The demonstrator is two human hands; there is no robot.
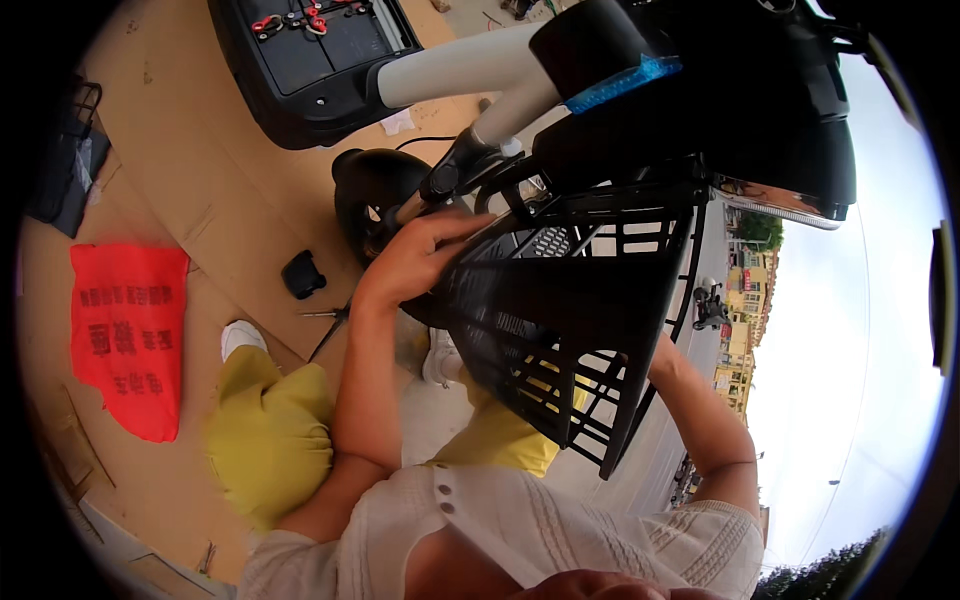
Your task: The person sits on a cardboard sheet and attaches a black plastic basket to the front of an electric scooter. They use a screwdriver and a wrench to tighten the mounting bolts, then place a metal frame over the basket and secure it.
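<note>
We see the black basket [570, 330], a lattice of hard plastic with a dull sheen, under the left hand [415, 262]. The floor [240, 190] is covered in flat brown cardboard, matt and creased. The red bag [128, 335] looks like thin, crinkled plastic. The scooter's white frame tube [455, 68] is smooth and painted; its black fender [372, 185] is glossy plastic. The yellow trousers [270, 440] are soft cloth, and the white top [560, 535] is ribbed knit.
</note>
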